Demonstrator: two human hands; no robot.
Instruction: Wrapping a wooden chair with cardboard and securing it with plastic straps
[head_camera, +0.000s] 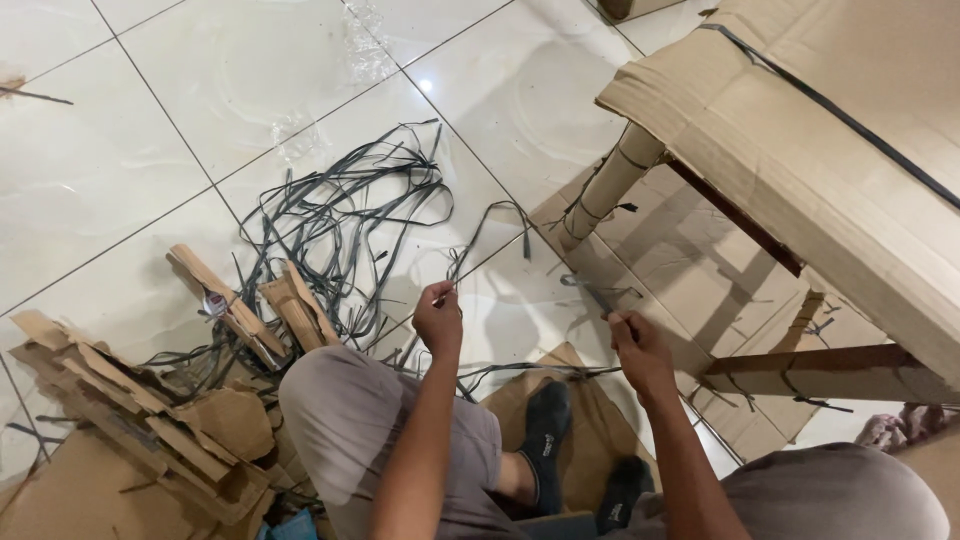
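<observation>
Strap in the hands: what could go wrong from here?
1. The left hand and right hand each pinch thin dark strap; pulled taut, it could cut fingers or snap back.
2. The loose strap pile lies by the socked feet: a snag or trip hazard.
3. The cardboard-wrapped furniture stands close; tugging could shift it.

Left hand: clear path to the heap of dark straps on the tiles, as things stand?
Probably yes. The left hand already pinches one dark strap, and the strap heap lies just beyond it on open floor tiles; nothing stands between.
</observation>
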